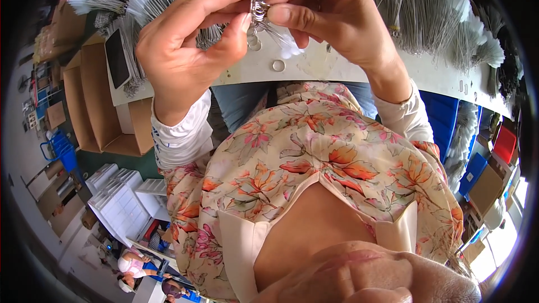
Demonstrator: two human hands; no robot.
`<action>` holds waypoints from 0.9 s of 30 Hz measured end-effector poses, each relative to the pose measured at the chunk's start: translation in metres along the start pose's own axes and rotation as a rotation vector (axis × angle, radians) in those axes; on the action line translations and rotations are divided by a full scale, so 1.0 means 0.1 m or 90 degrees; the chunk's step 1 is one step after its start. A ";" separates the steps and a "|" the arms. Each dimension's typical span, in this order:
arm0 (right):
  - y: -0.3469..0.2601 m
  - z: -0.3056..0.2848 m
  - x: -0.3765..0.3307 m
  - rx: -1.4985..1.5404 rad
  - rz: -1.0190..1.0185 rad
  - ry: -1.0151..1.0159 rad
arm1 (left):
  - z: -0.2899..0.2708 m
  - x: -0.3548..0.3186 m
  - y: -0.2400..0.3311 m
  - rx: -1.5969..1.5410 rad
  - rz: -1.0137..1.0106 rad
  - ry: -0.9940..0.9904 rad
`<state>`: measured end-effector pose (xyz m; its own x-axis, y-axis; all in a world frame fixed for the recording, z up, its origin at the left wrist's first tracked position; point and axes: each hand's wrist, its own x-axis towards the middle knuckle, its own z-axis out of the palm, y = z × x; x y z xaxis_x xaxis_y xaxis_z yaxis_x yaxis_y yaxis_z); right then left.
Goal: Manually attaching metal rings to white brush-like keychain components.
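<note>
Both hands meet above the tabletop (337,73), fingertips pinched on one small cluster of metal rings (258,10): the left hand (188,50) grips with thumb and forefinger, other fingers curled, and the right hand (331,17) likewise; one loose ring (278,65) lies below (a phone (117,58) sits left)

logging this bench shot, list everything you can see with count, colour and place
metal rings: small cluster, silver, pinched between both hands
loose ring: one, silver, on the table below the hands
table: one, white, across the top
wire bundles: many, silver with white ends, spread over the table
phone: one, black, table's left end
cardboard boxes: several, brown, left of the table
blue bins: a few, right, under the table
left hand: gripping the rings
right hand: gripping the rings
</note>
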<state>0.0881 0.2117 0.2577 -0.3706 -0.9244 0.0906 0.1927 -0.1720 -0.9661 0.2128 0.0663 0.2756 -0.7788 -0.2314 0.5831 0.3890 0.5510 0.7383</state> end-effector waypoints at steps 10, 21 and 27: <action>0.10 0.00 -0.04 -0.056 -0.160 0.083 | 0.10 0.05 0.01 -0.039 -0.013 0.002; 0.09 -0.04 -0.06 -0.077 -0.209 0.088 | 0.12 0.13 0.09 -0.061 -0.109 -0.040; 0.14 -0.05 -0.09 -0.167 -0.294 0.105 | 0.17 0.17 0.15 -0.117 -0.212 -0.024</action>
<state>0.0897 0.2189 0.2420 -0.5049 -0.7037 0.5000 -0.2487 -0.4361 -0.8649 0.1967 0.0839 0.2909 -0.8934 -0.3424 0.2910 0.1908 0.2973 0.9355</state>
